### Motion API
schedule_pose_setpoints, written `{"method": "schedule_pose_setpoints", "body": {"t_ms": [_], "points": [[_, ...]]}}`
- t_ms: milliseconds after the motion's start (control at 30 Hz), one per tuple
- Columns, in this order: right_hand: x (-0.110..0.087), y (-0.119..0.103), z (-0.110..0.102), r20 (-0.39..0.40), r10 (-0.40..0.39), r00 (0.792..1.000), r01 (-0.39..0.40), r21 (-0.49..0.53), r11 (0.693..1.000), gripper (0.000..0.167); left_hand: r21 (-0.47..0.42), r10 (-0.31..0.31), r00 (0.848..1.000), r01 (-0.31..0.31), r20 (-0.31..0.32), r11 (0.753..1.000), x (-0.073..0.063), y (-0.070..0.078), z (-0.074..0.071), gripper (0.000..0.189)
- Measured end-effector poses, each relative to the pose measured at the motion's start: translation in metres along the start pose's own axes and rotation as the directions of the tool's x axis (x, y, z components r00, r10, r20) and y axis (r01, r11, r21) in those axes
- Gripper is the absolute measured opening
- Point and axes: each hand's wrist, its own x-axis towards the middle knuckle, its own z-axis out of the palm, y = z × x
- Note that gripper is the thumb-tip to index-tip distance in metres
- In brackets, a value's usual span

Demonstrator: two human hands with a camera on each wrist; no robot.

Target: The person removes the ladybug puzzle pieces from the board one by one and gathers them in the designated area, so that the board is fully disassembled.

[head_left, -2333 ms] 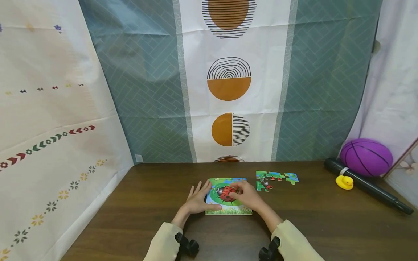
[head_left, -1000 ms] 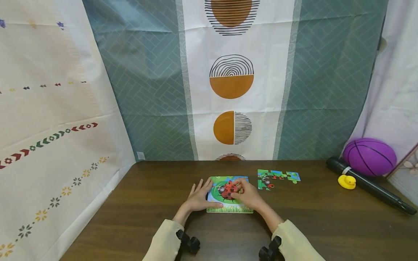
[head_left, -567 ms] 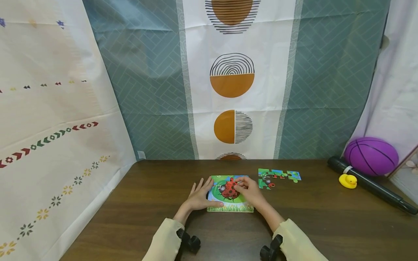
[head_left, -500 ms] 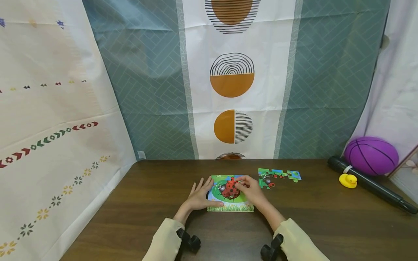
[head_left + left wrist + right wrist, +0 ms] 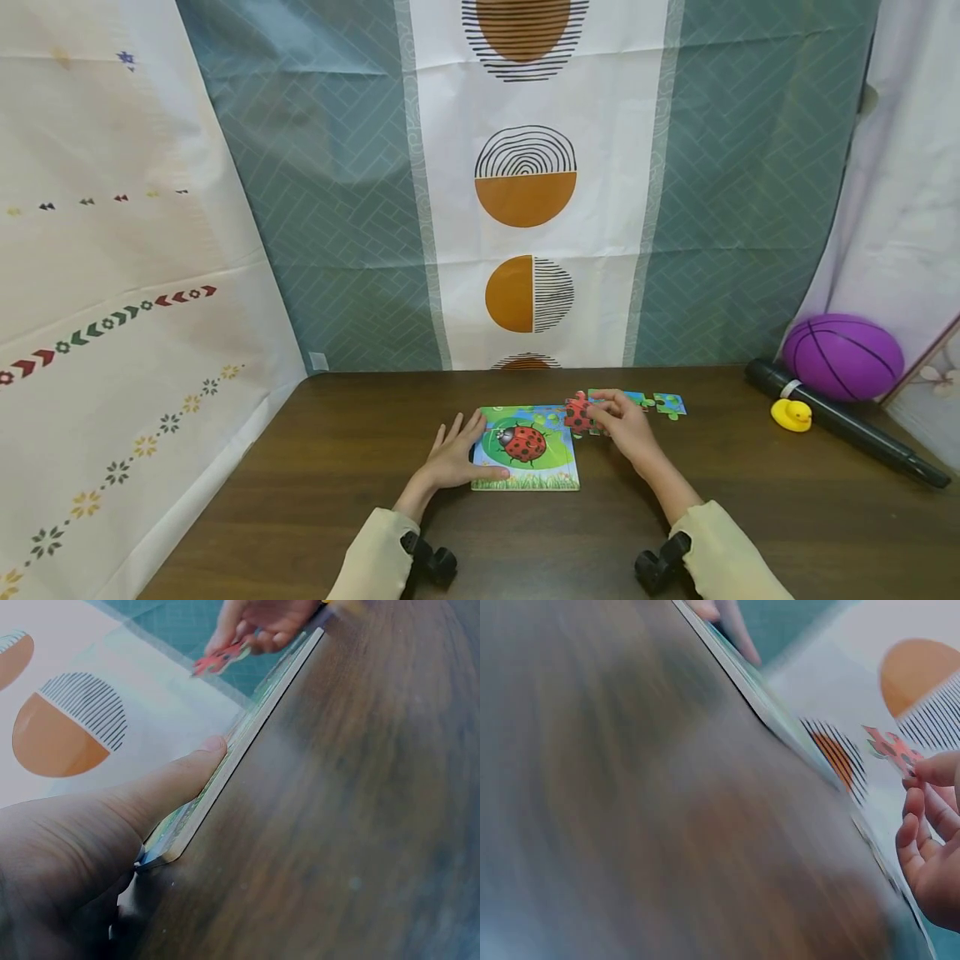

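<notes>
A flat puzzle board (image 5: 525, 481) with a ladybug picture lies on the table. My left hand (image 5: 452, 462) rests at its left side with fingers spread and straight, the thumb lying along the near edge. To the right of the board, my right hand (image 5: 624, 425) pinches a red puzzle piece with black spots (image 5: 577, 413) between thumb and fingertips. The piece is held up off the surface in the right wrist view, tilted. Behind that hand lie loose puzzle pieces (image 5: 670, 405), some partly hidden by it.
On the right side of the brown table (image 5: 360, 433) sit a yellow rubber duck (image 5: 791, 415), a long black tube (image 5: 862, 437) and a purple ball (image 5: 843, 358). A patterned cloth (image 5: 337, 208) hangs along the back edge.
My right hand has lifted the red puzzle piece off the board and carried it right, over toward the loose pieces. My left hand has stayed at the board's left side.
</notes>
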Motion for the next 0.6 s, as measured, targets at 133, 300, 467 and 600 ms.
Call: {"method": "schedule_pose_setpoints", "body": {"t_ms": [133,300,467,600], "points": [[-0.002,0.007,-0.030,-0.011,0.017,1.000,-0.017,-0.038,0.999,0.039,-0.006,0.004,1.000,-0.004,0.003,1.000,0.000,0.001,-0.001,0.110],[-0.005,0.016,-0.060,-0.023,0.036,0.999,-0.038,-0.083,0.996,0.042,-0.009,0.009,1.000,-0.009,0.001,1.000,0.000,0.000,-0.003,0.110],[-0.009,0.023,-0.077,-0.044,0.054,0.998,-0.060,-0.140,0.988,0.043,-0.001,0.004,1.000,-0.004,-0.002,1.000,-0.001,0.000,-0.002,0.111],[-0.010,0.027,-0.083,-0.039,0.048,0.998,-0.053,-0.164,0.985,0.040,-0.006,0.000,1.000,0.000,-0.001,1.000,0.000,0.002,0.000,0.111]]}}
